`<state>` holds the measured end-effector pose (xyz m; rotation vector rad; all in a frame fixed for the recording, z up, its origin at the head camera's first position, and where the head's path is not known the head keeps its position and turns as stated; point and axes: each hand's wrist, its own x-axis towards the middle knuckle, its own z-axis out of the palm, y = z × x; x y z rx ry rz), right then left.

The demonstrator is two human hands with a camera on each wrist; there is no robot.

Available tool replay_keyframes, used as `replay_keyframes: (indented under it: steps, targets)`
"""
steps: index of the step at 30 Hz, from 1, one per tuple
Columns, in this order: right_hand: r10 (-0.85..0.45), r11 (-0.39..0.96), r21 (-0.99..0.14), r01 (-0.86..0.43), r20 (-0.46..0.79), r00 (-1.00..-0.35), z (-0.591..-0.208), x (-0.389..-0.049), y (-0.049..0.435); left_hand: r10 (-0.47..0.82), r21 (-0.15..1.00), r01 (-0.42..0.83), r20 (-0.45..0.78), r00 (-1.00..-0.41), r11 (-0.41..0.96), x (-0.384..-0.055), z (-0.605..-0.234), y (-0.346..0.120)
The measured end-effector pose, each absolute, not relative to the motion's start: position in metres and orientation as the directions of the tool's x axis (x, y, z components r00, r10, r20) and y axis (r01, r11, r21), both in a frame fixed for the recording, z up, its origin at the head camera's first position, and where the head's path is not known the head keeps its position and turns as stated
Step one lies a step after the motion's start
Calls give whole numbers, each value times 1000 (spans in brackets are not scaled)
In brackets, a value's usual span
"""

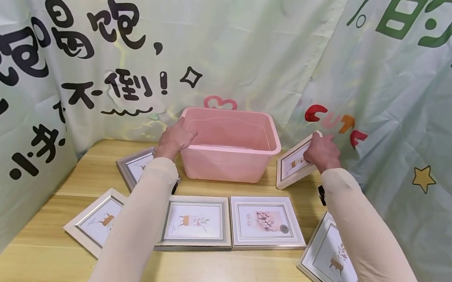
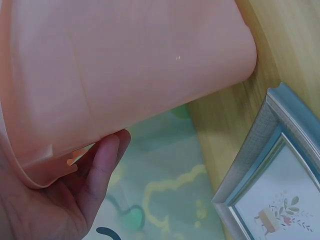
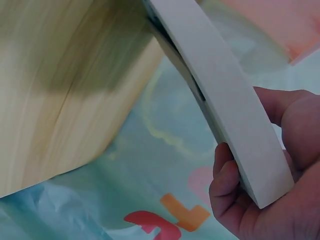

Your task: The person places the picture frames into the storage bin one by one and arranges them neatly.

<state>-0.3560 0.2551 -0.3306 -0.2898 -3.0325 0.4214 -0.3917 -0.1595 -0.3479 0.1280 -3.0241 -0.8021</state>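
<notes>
A pink plastic bin point(image 1: 224, 164) stands at the back of the table. My left hand point(image 1: 174, 138) grips its left rim, and in the left wrist view the fingers point(image 2: 102, 160) curl under the lip. To the right of the bin, my right hand point(image 1: 323, 152) holds a white picture frame point(image 1: 293, 162) by its upper right edge, tilted up. In the right wrist view the thumb is on one face of the frame point(image 3: 225, 100) and the fingers are curled on the other.
More picture frames lie on the wooden table point(image 1: 202, 271): a grey one point(image 1: 125, 165) beside the bin, one at left point(image 1: 85, 223), two side by side in front point(image 1: 192, 244) and one at right point(image 1: 312, 254). A printed cloth point(image 1: 254, 52) hangs behind.
</notes>
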Motion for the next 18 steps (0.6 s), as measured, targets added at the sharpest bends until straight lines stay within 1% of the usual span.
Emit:
replay_keyframes:
  steps: [5, 11, 15, 18]
  targets:
    - [212, 932, -306, 194, 28, -977, -327, -357, 253, -79, 495, -70, -3, -997, 866, -391, -348, -160]
    - [179, 940, -304, 158, 44, -983, -320, -359, 252, -74, 491, -63, 3, -997, 869, -391, -347, -160]
    - [177, 930, -333, 153, 42, -983, -317, -359, 252, -70, 487, -58, 5, -998, 872, -392, -348, -160]
    - [181, 913, -377, 154, 37, -983, -315, -359, 251, -66, 483, -54, 8, -998, 874, -393, -349, -160]
